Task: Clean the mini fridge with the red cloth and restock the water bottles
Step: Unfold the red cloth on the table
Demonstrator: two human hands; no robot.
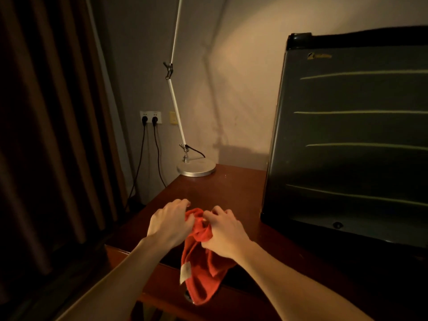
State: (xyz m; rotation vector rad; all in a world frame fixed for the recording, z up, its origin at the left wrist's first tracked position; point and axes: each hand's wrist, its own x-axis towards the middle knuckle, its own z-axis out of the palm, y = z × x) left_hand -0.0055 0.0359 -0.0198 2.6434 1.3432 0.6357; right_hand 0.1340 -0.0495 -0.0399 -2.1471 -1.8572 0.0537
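Your two bare forearms reach in from the bottom edge, and between them the red cloth [202,256] hangs bunched, its lower end drooping over the near edge of the dark wooden table [231,188]. A pale tag [185,272] shows on the cloth's left fold. Your left hand [168,224] pinches the upper left part of the cloth, fingers curled over the fabric with the knuckles toward you. Your right hand [223,235] grips the upper right part, fingers folded tightly round a gathered wad of it. Both hands sit close together, almost touching across the cloth, just above the tabletop.

To your right, the black mini fridge [352,135] stands on the same table with its door closed; four pale streaks of reflected light cross the door and a small logo sits near its top left corner. Water bottles are nowhere in this view.

Farther back, a desk lamp [196,169] rests its round metal base on the far left corner of the table, its thin white arm slanting up out of sight. On the wall behind it, a double socket [150,117] holds two black plugs whose cords drop toward the floor. Dark brown curtains [51,126] fill your left side.
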